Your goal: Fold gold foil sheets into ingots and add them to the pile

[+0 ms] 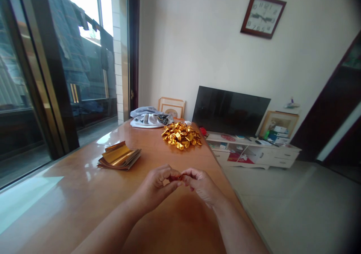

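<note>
Over the near part of the table, my left hand [158, 186] and my right hand [199, 182] meet at the fingertips. Between them they pinch a small folded piece of gold foil paper [179, 177], mostly covered by the fingers. Beyond my hands lies a heap of folded gold foil pieces [182, 135]. To the left rests a stack of gold foil paper sheets [120, 156], its top sheet curling up.
The glossy wooden table [93, 205] has its right edge beside my right forearm. Folded grey clothing [150, 117] sits at the far end. A television [231, 111] stands on a low white cabinet [259, 154] beyond. A glass sliding door is at left.
</note>
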A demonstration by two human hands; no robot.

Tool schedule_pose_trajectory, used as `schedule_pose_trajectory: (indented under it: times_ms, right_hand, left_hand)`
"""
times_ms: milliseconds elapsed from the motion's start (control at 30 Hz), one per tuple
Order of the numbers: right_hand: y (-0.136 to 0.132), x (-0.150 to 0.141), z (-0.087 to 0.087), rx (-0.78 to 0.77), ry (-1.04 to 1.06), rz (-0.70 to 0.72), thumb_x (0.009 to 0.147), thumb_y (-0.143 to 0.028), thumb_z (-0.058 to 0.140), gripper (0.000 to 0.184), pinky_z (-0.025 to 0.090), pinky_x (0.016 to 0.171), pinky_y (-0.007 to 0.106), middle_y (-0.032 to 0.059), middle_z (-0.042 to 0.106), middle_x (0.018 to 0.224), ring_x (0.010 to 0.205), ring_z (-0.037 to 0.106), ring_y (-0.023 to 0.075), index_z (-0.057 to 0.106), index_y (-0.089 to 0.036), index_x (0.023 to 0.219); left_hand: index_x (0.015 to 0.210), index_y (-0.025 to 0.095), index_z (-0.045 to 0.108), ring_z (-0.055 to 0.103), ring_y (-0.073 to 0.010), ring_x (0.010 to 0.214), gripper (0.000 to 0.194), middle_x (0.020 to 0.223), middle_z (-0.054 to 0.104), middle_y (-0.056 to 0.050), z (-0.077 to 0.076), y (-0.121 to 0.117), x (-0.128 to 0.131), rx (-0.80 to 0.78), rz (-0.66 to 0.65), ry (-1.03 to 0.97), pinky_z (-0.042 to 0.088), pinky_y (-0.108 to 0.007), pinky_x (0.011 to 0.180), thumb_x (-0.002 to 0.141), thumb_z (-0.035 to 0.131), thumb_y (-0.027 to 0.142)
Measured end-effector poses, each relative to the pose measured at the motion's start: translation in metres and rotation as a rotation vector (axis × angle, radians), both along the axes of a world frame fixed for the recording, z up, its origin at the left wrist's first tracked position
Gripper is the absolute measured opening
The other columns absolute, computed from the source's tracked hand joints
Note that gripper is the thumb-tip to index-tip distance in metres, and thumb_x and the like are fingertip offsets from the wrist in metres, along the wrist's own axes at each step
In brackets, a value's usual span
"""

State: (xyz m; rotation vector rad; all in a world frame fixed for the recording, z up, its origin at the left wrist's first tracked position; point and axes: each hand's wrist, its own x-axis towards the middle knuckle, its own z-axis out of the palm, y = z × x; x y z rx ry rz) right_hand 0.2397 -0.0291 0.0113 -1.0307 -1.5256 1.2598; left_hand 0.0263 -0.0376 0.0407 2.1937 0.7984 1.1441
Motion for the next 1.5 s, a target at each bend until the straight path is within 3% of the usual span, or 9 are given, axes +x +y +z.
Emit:
schedule_pose_trajectory:
  times_ms: [300,500,733,1033,1267,1500]
  right_hand:
    - [-0.003,-0.002,0.006,0.072,-0.023,-0.019,0.084,-0.044,0.07,0.026,0.035,0.062,0.026,0.0001,0.062,0.076,0.067,0.045,0.013,0.073,-0.02,0.09]
    - [-0.001,-0.005,0.005,0.232,-0.094,-0.093,0.085,-0.041,0.067,0.025,0.042,0.073,0.029,0.0036,0.069,0.086,0.079,0.057,0.0179,0.075,-0.019,0.092]
    - [-0.006,-0.005,0.009,0.395,-0.242,-0.236,0.086,-0.033,0.064,0.017,0.044,0.073,0.029,0.0039,0.067,0.087,0.081,0.059,0.0185,0.075,-0.021,0.093]
    - [-0.01,-0.006,0.013,0.243,-0.137,-0.155,0.088,-0.039,0.062,0.025,0.043,0.068,0.028,0.0039,0.069,0.087,0.077,0.056,0.0173,0.073,-0.019,0.098]
    - [-0.012,-0.007,0.015,0.117,-0.019,-0.13,0.087,-0.045,0.063,0.029,0.039,0.061,0.026,-0.0003,0.059,0.071,0.063,0.047,0.0128,0.07,-0.018,0.095]
    - [-0.015,-0.01,0.016,0.085,0.017,-0.104,0.086,-0.044,0.064,0.026,0.039,0.061,0.026,-0.0011,0.057,0.07,0.062,0.047,0.0121,0.066,-0.018,0.088]
  left_hand:
    - [0.091,0.02,0.074,0.064,-0.016,0.078,0.021,0.085,0.071,-0.004,0.002,0.006,-0.003,-0.045,0.095,-0.034,0.046,-0.025,0.071,0.092,0.061,0.037]
    - [0.088,0.017,0.073,0.065,-0.0188,0.082,0.023,0.087,0.073,-0.006,-0.002,0.015,-0.005,-0.196,0.041,-0.168,0.049,-0.028,0.076,0.089,0.064,0.038]
    - [0.095,0.015,0.073,0.062,-0.019,0.089,0.023,0.095,0.073,-0.006,-0.002,0.017,-0.005,-0.405,0.014,-0.251,0.046,-0.029,0.083,0.088,0.064,0.035]
    - [0.09,0.016,0.069,0.057,-0.0159,0.079,0.025,0.083,0.068,-0.003,-0.005,0.021,-0.01,-0.507,0.023,-0.284,0.042,-0.028,0.076,0.087,0.065,0.041]
    - [0.106,0.016,0.068,0.061,-0.0185,0.087,0.029,0.1,0.072,-0.007,-0.002,0.015,-0.002,-0.602,-0.073,-0.294,0.043,-0.029,0.077,0.083,0.069,0.033]
    - [0.102,0.016,0.071,0.058,-0.016,0.082,0.025,0.095,0.072,-0.006,-0.008,0.015,0.004,-0.596,-0.15,-0.283,0.042,-0.027,0.074,0.084,0.069,0.032]
